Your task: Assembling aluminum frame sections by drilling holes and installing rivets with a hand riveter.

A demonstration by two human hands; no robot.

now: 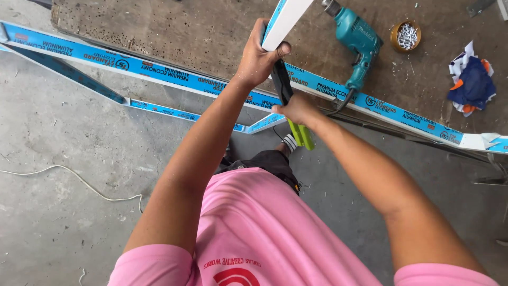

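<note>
Aluminium profile [286,18] cut off, tool [291,108] half-hidden

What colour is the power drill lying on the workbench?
Teal, with a black cord; the head view shows the power drill clearly.

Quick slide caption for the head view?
Left hand steadies a white bar; right hand works a green-handled tool beside a teal drill.

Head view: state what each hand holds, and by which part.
Left hand grips the white aluminium strip near its lower end; right hand holds the black-and-green hand tool by its handle.
</note>
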